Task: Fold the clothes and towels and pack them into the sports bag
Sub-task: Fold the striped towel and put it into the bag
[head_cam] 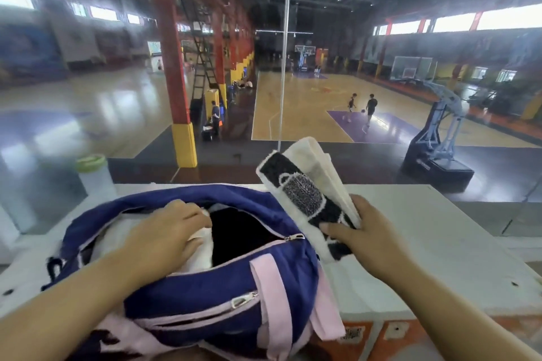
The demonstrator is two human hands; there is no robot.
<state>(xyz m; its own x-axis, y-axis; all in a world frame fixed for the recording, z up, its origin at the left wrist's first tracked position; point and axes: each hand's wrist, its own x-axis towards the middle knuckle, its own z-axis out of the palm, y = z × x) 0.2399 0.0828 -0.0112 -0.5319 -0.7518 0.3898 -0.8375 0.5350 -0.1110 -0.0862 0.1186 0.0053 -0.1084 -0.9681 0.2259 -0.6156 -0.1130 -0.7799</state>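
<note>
A navy sports bag [205, 293] with pink straps lies unzipped on the white ledge [440, 243]. My left hand [167, 231] reaches into its mouth and presses on white cloth [193, 258] inside; a black item [240, 234] lies beside that cloth. My right hand [366, 234] grips a folded black-and-white patterned towel [305, 193], held up just right of the bag's opening. The towel's lower end hangs below my fingers, near the bag's right side.
A clear bottle with a green lid [93, 173] stands at the back left of the ledge. A glass pane [281, 67] rises right behind the ledge, with a basketball hall beyond. Pink-and-black fabric [117, 337] lies under the bag's near edge.
</note>
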